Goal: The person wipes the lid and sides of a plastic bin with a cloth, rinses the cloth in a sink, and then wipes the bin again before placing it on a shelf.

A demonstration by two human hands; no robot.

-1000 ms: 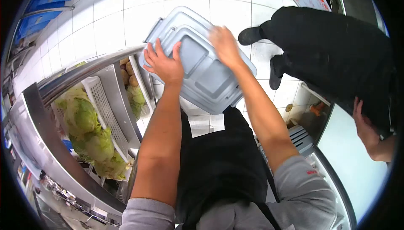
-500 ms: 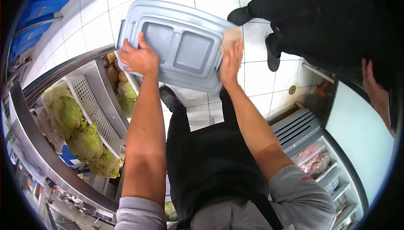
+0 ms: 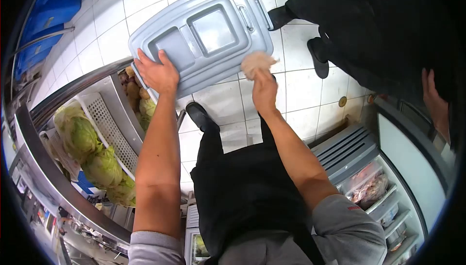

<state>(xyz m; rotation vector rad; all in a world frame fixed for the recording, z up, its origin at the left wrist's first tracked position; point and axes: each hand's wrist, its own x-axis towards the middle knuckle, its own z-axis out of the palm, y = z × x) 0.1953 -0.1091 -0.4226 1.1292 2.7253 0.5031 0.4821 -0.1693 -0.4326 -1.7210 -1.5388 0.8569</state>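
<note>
A grey plastic lid (image 3: 194,47) with two recessed panels and a handle at its right end is tilted in front of me, above the tiled floor. My left hand (image 3: 158,73) lies on the lid's lower left corner with its fingers spread. Beside the lid's lower right edge, my right hand (image 3: 265,93) is closed on a crumpled beige cloth (image 3: 257,64). The cloth overlaps the lid's edge; whether it presses on it I cannot tell.
Lettuce (image 3: 104,165) and a white perforated basket (image 3: 109,127) are at the left, behind a metal rail. A co-worker (image 3: 369,27) in black stands at the right. Below them is an open fridge (image 3: 412,153) with bagged food. Blue crates (image 3: 60,13) are at upper left.
The lid has turned counter-clockwise, its right end swinging up. My right hand has come off its right edge and moved down and slightly left with the cloth. The fridge door has shifted slightly.
</note>
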